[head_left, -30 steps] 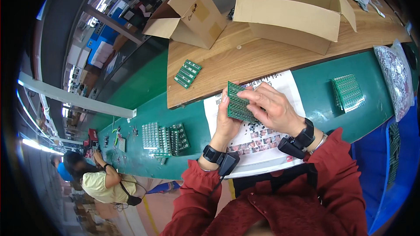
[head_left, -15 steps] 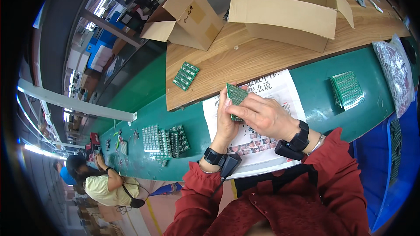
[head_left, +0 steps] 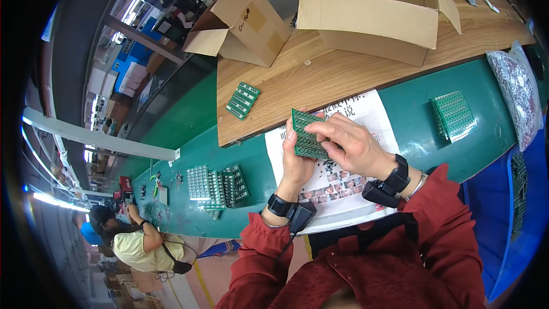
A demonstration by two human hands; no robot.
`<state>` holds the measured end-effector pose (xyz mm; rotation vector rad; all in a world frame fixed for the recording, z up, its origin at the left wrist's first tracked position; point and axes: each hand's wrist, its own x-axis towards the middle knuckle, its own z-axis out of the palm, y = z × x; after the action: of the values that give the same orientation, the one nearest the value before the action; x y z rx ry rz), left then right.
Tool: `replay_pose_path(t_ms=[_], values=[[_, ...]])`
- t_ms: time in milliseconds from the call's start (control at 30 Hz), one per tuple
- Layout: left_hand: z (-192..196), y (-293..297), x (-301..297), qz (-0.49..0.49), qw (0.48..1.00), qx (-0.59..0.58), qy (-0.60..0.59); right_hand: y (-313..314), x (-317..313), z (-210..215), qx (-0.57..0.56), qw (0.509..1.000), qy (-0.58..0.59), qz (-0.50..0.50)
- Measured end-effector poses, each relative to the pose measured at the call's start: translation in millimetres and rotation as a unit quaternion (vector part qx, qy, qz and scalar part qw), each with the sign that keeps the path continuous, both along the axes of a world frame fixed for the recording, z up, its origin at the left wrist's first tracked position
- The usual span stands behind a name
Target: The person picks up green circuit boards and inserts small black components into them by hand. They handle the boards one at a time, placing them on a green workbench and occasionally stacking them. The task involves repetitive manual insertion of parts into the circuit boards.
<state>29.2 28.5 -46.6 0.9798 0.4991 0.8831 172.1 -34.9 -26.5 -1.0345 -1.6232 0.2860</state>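
A green circuit board panel (head_left: 306,131) is held upright above a white printed sheet (head_left: 366,114). My left hand (head_left: 297,163) grips it from below and behind, thumb along its left edge. My right hand (head_left: 350,144) covers its right side, fingers pinching across the front. Small dark parts lie on the sheet just under the hands. Both wrists wear black bands, and the sleeves are dark red.
Another green panel (head_left: 243,100) lies on the wooden shelf (head_left: 354,71), which carries two open cardboard boxes (head_left: 374,14). A stack of panels (head_left: 454,115) sits right, a clear bag of parts (head_left: 517,94) beyond it. Racked boards (head_left: 217,183) stand left. Another person (head_left: 134,240) works farther left.
The panel has turned between my hands, from nearly edge-on half a second ago to showing more of its face. Both hands stay over the white sheet.
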Motion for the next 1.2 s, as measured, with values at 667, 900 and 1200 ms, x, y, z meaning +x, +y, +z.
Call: replay_pose_path(t_ms=[667,900,1200], values=[[-3,4,2,0.000,1.000,0.002,0.017,2,-3,-2,0.056,0.998,-0.029,0.020],[-1,1,2,-0.006,1.000,0.015,0.017,1,-1,-5,0.034,0.998,-0.037,0.035],[-5,5,-1,0.010,1.000,0.014,0.013,-2,-1,-2,0.012,0.998,-0.068,0.008]])
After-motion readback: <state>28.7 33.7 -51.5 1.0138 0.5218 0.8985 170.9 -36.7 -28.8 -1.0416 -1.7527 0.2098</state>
